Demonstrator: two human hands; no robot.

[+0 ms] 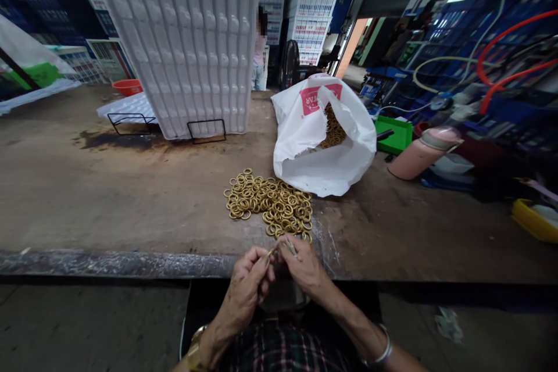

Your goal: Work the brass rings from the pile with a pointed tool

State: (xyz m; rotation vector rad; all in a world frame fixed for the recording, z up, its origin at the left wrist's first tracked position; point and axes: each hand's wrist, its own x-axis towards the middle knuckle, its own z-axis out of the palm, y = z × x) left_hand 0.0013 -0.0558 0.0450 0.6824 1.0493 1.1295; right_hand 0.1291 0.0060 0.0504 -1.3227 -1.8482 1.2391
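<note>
My left hand (250,282) is closed, pinching a brass-coloured ring (272,251) between thumb and fingertips at the table's front edge. Close against it, my right hand (305,264) is curled around a thin metallic tool (292,247); its exact kind is too small to make out, and its tip meets the ring area. Just beyond both hands lies a loose pile of brass-coloured rings (272,200). Behind the pile, a white sack (300,145) lies with its torn mouth open, and more rings (333,128) show inside.
A tall stack of clear ribbed plastic trays (196,46) leans on wire stands at the back left. To the right are a pink bottle (416,154), a green tray (394,135) and a yellow container (534,221). A person (260,52) stands behind the wooden table (108,197).
</note>
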